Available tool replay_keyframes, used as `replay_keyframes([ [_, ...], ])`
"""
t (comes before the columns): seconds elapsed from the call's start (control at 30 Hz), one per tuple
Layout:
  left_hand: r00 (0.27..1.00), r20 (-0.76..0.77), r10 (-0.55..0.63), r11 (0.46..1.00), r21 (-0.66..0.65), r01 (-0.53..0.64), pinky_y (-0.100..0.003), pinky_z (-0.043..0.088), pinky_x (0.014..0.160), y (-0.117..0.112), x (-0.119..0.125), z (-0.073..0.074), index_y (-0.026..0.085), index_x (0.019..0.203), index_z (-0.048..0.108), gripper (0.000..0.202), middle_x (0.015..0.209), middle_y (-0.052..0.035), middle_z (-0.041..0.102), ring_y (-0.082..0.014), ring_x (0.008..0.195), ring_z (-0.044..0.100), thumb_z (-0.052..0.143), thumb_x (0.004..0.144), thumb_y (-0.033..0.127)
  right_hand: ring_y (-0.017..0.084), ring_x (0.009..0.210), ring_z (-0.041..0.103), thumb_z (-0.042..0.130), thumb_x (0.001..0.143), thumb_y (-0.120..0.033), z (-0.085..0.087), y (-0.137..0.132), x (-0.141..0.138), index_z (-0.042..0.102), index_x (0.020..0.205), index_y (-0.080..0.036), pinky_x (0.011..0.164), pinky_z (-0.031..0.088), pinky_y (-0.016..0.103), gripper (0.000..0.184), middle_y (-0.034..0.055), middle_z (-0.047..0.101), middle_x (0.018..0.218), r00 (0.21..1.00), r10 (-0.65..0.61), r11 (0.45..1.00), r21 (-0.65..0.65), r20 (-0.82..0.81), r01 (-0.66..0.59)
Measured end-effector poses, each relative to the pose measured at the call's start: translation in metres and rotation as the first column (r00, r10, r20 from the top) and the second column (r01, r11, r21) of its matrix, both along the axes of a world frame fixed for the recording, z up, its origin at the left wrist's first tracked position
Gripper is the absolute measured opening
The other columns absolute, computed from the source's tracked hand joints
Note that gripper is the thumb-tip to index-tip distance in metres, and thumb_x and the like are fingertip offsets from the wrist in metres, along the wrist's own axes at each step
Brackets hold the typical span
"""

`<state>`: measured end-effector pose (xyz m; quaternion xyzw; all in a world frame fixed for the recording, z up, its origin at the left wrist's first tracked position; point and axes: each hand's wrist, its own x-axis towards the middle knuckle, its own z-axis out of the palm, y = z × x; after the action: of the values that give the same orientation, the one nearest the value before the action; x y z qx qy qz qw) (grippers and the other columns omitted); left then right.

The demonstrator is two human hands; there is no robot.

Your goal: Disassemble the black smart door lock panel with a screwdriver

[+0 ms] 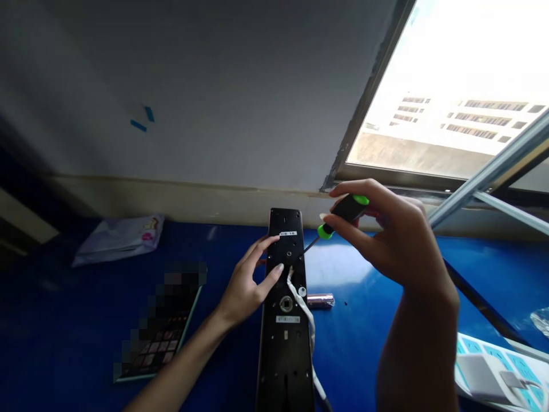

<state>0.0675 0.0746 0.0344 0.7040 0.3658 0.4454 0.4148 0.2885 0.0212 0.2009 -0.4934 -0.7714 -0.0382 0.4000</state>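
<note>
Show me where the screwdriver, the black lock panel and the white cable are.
screwdriver (348,208): head view, on its black handle.
black lock panel (283,349): head view, on its lower face.
white cable (310,324): head view, about mid-length.

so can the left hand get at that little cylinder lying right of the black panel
Probably yes. The left hand rests on the black panel, the cylinder lies uncovered on the table just past its right edge, and only the low white cable lies between.
</note>
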Motion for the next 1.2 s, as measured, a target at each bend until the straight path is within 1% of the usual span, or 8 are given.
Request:
replay_keyframes([
  [0.3, 1.0, -0.011, 0.0, 1.0, 0.009, 0.0, -0.043, 0.055, 0.112, -0.007, -0.001, -0.002, 0.028, 0.142, 0.062, 0.045, 0.154, -0.0098, 0.058, -0.0294, 0.138, 0.061, 0.066, 0.098, 0.037, 0.013, 0.076, 0.071, 0.076, 0.095, -0.024, 0.0, -0.007, -0.002, 0.07, 0.129, -0.019, 0.069, 0.059, 0.025, 0.035, 0.0011, 0.079, 0.093, 0.999, 0.027, 1.0, -0.015, 0.035, -0.026],
  [0.5, 0.999, 0.034, 0.014, 1.0, -0.006, -0.014, -0.042, 0.056, 0.11, -0.007, 0.002, -0.013, 0.031, 0.14, 0.063, 0.044, 0.156, -0.0084, 0.055, -0.0302, 0.137, 0.062, 0.067, 0.097, 0.038, 0.012, 0.064, 0.067, 0.083, 0.09, -0.028, -0.003, -0.004, -0.008, 0.073, 0.103, -0.016, 0.058, 0.054, 0.024, 0.021, 0.0009, 0.077, 0.081, 0.995, -0.087, 0.993, 0.086, 0.048, 0.082],
  [0.7, 0.999, 0.048, 0.009, 1.0, -0.009, -0.008, -0.041, 0.056, 0.109, -0.006, 0.002, -0.015, 0.031, 0.14, 0.063, 0.045, 0.156, -0.0077, 0.055, -0.0293, 0.135, 0.064, 0.068, 0.096, 0.037, 0.011, 0.062, 0.064, 0.085, 0.089, -0.028, -0.003, -0.002, -0.011, 0.072, 0.099, -0.016, 0.056, 0.051, 0.022, 0.021, 0.0001, 0.075, 0.08, 0.988, -0.149, 0.982, 0.123, 0.05, 0.142],
  [0.8, 0.998, 0.055, 0.015, 1.0, -0.016, -0.014, -0.04, 0.056, 0.109, -0.006, 0.003, -0.014, 0.031, 0.14, 0.064, 0.045, 0.157, -0.0076, 0.055, -0.0294, 0.137, 0.062, 0.069, 0.096, 0.037, 0.01, 0.061, 0.059, 0.08, 0.092, -0.025, -0.004, -0.001, -0.016, 0.068, 0.09, -0.018, 0.053, 0.046, 0.023, 0.014, -0.0014, 0.07, 0.075, 0.981, -0.182, 0.978, 0.119, 0.074, 0.172],
  [0.97, 0.994, 0.11, -0.006, 0.998, -0.055, 0.012, -0.04, 0.055, 0.111, -0.006, 0.004, -0.016, 0.028, 0.141, 0.062, 0.047, 0.158, -0.0087, 0.056, -0.029, 0.137, 0.063, 0.07, 0.095, 0.036, 0.008, 0.053, 0.046, 0.082, 0.092, -0.038, -0.007, 0.005, -0.029, 0.061, 0.073, -0.019, 0.05, 0.036, 0.025, 0.035, -0.0051, 0.056, 0.059, 0.949, -0.313, 0.932, 0.205, 0.033, 0.3],
  [1.03, 0.989, 0.145, -0.017, 0.996, -0.083, 0.029, -0.04, 0.056, 0.111, -0.007, 0.004, -0.015, 0.027, 0.143, 0.06, 0.05, 0.153, -0.0089, 0.061, -0.0281, 0.133, 0.067, 0.072, 0.094, 0.035, 0.008, 0.055, 0.053, 0.077, 0.096, -0.035, -0.007, 0.005, -0.031, 0.066, 0.08, -0.018, 0.053, 0.04, 0.023, 0.026, -0.0043, 0.063, 0.063, 0.971, -0.24, 0.957, 0.173, 0.012, 0.235],
  [1.1, 0.985, 0.17, -0.026, 0.993, -0.108, 0.044, -0.039, 0.057, 0.11, -0.007, 0.004, -0.014, 0.027, 0.144, 0.058, 0.053, 0.148, -0.0081, 0.066, -0.0273, 0.129, 0.069, 0.073, 0.094, 0.035, 0.008, 0.062, 0.062, 0.068, 0.101, -0.026, -0.005, 0.002, -0.031, 0.073, 0.103, -0.017, 0.058, 0.046, 0.021, 0.01, -0.003, 0.071, 0.074, 0.993, -0.121, 0.988, 0.096, 0.006, 0.119],
  [1.2, 0.984, 0.176, -0.034, 0.99, -0.126, 0.057, -0.038, 0.059, 0.107, -0.007, 0.004, -0.013, 0.027, 0.145, 0.056, 0.055, 0.143, -0.0065, 0.07, -0.0269, 0.129, 0.069, 0.073, 0.093, 0.034, 0.008, 0.067, 0.066, 0.058, 0.1, -0.014, -0.003, -0.004, -0.027, 0.068, 0.131, -0.017, 0.061, 0.05, 0.02, 0.032, -0.0022, 0.074, 0.085, 1.0, -0.017, 1.0, -0.017, -0.022, 0.016],
])
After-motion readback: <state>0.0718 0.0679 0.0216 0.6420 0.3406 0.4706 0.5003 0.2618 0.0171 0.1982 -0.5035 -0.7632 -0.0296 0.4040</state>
